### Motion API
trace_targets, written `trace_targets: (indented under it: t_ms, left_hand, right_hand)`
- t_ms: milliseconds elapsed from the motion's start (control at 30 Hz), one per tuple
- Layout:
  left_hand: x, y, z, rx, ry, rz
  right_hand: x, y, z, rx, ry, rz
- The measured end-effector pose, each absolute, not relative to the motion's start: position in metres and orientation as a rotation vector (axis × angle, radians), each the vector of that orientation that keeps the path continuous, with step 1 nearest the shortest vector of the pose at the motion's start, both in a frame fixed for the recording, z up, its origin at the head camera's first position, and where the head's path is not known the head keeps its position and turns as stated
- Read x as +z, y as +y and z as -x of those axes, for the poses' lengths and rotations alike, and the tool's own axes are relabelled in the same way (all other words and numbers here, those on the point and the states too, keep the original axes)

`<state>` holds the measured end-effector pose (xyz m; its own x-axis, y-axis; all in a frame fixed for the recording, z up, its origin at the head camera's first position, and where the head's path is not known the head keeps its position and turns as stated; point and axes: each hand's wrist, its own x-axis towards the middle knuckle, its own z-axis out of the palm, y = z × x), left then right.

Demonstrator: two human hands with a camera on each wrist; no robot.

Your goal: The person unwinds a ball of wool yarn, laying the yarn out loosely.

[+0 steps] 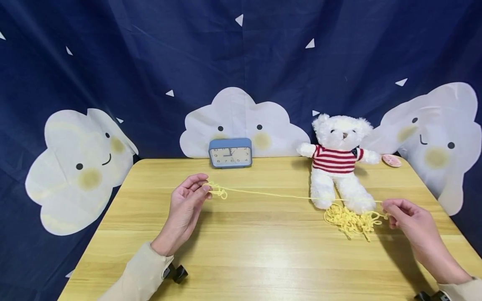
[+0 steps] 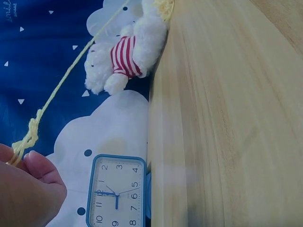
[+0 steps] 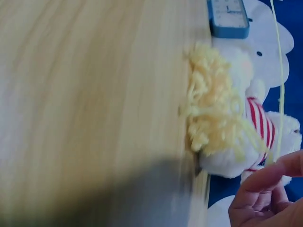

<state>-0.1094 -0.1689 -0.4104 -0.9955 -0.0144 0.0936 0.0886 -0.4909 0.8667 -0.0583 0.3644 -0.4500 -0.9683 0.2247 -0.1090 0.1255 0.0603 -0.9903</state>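
A strand of yellow yarn (image 1: 271, 195) stretches across the table between both hands. My left hand (image 1: 187, 204) pinches one end, where a small looped, knotted bit (image 2: 31, 135) sticks out past the fingertips. On the other side my right hand (image 1: 412, 223) pinches the strand between thumb and forefinger. From there the yarn runs down to a tangled yellow pile (image 1: 350, 220) on the table, left of that hand. A white teddy bear (image 1: 339, 163) in a red-and-white striped top sits behind the pile, and the strand passes in front of its legs.
A blue alarm clock (image 1: 230, 153) stands at the table's back edge. Right of the bear lies a small pink oval thing (image 1: 392, 160). Behind the wooden table (image 1: 256, 259) hangs a dark blue curtain (image 1: 150, 50) printed with white clouds.
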Motion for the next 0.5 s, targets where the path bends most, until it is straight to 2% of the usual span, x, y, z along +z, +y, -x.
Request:
trace_targets:
  t_ms: [233,500]
  left_hand:
    - [-0.41,-0.168,0.11,-2.659,-1.534,0.095]
    - [-0.409,-0.165,0.111,-2.664,-1.539,0.081]
  right_hand:
    - [-0.454,0.384,0.057,1.755,-2.695,0.412]
    - [-0.455,0.384,0.063,1.742,-2.949,0.324]
